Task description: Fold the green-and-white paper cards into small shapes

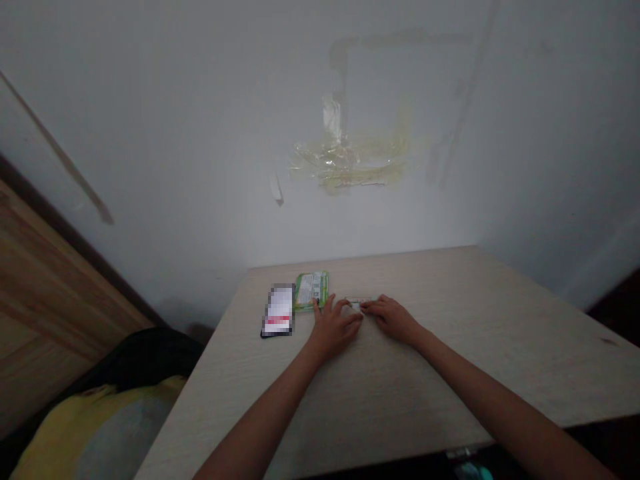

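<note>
A thin, pale strip with a greenish edge [361, 299] lies low on the table between my hands; its kind is too small to make out. My left hand [334, 331] rests at its left end, thumb and index finger curved in on it and the other fingers spread. From the right, my right hand [393, 317] pinches the strip's near side with its fingers bunched together. The two hands nearly meet at the fingertips. Just beyond my left fingers lies a flat green and white packet [311, 288], whose near right corner they overlap.
Left of the packet is a phone [279, 310] with a lit, blurred screen. The light wooden table [400, 413] reaches the wall, which carries peeling tape [350, 160]. At lower left, a yellow and grey cloth item [110, 427] lies beside a wooden panel [45, 307].
</note>
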Demonstrator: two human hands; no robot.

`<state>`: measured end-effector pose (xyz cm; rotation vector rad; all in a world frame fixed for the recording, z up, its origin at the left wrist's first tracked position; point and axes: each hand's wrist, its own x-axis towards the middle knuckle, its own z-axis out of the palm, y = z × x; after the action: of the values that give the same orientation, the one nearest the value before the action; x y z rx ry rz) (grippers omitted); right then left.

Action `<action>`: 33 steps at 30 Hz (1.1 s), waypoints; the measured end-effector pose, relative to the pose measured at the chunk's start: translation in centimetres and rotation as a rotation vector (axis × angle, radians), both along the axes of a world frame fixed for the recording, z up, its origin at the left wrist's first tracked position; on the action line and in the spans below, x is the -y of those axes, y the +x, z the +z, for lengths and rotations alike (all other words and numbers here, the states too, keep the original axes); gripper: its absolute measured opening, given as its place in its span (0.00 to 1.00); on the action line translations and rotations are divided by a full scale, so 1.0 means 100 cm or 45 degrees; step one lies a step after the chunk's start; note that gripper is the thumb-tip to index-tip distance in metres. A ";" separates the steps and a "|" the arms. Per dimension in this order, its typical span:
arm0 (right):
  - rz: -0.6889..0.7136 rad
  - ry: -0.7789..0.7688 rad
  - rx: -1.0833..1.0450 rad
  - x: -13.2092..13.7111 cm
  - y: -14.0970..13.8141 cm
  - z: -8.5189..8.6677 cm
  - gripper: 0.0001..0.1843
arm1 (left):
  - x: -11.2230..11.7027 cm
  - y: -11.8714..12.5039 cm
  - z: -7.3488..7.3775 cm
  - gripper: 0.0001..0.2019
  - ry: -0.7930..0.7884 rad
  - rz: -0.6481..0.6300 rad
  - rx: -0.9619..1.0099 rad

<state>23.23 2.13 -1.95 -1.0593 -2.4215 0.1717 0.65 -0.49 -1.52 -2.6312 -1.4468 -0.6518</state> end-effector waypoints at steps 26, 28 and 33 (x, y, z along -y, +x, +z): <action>0.029 -0.066 -0.267 -0.004 0.006 -0.009 0.28 | -0.005 -0.002 -0.001 0.15 -0.067 -0.106 0.032; 0.035 -0.049 -0.252 -0.004 0.006 -0.009 0.28 | -0.005 -0.002 -0.001 0.15 -0.069 -0.092 0.042; 0.035 -0.040 -0.252 -0.003 0.006 -0.007 0.26 | -0.005 -0.001 -0.001 0.16 -0.029 -0.061 0.022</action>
<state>23.80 2.43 -2.69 -0.9744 -2.2623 0.3099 0.51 0.05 -1.59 -2.6922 -1.4079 -0.6678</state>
